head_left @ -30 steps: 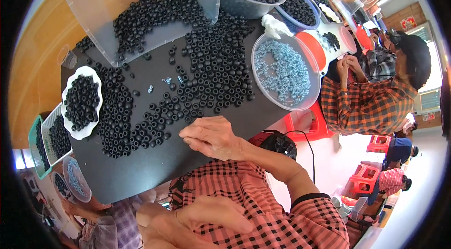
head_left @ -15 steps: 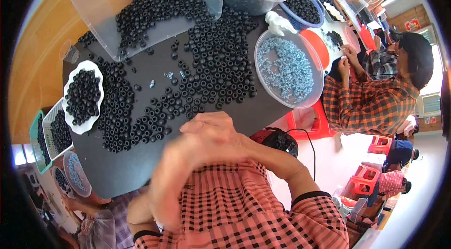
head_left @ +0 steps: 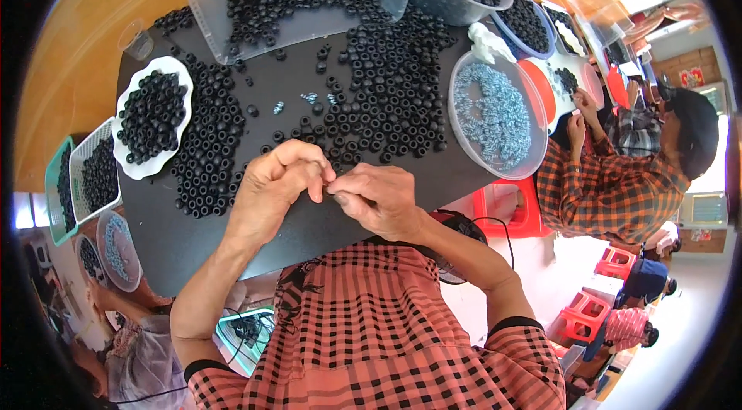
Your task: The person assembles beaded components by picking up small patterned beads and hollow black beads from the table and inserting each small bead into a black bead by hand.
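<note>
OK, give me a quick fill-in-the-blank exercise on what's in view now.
1. The beads in the white dish are coloured ____.
2. The pieces in the tub nearest the right hand are light ____.
3. Compared with the right hand, the hand nearer the white dish is the ____ one.
4. The stool nearest the right hand is coloured ____.

Missing words: black; blue; left; red.

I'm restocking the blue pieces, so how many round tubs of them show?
2. The right tub is at the right end of the dark table; the left tub is beyond its left end. Others may be hidden.
</note>
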Motion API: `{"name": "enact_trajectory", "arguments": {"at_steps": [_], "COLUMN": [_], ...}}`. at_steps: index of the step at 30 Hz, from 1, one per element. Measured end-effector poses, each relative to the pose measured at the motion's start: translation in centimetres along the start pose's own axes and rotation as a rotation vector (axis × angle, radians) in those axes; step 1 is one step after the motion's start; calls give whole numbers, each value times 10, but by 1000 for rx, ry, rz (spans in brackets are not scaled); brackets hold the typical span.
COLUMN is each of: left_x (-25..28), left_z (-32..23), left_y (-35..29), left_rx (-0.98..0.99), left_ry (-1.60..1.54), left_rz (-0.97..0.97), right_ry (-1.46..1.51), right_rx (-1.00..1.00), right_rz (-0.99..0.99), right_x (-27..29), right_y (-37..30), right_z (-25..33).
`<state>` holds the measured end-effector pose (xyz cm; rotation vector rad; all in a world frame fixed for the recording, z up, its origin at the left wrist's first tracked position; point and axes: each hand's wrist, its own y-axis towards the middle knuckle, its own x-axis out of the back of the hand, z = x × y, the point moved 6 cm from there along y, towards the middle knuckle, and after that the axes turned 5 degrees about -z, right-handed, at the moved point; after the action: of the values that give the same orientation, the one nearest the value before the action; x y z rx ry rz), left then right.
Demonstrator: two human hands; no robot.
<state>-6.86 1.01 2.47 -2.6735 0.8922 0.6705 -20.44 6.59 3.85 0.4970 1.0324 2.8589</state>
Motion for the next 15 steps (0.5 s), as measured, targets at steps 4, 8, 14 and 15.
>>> {"name": "enact_trajectory", "arguments": {"at_steps": [4,8,14,15], "left_x": [12,5,-8,-6], "left_z": [1,-8,-15,-15], "left_y": [0,-3,-3,-2], "left_rx": [-41,-57,28,22], "left_ry": [55,151,378,377], "left_rz": [-33,-26,61,58], "right_ry": [-19,-97,-281,-292], "right_rx": [-124,-106,-41,-80], "right_rz": [28,2,42,69], "right_x": [11,13,9,8], "right_y": [10,44,101,110], "right_z": [-3,-1,-43,-51]}}
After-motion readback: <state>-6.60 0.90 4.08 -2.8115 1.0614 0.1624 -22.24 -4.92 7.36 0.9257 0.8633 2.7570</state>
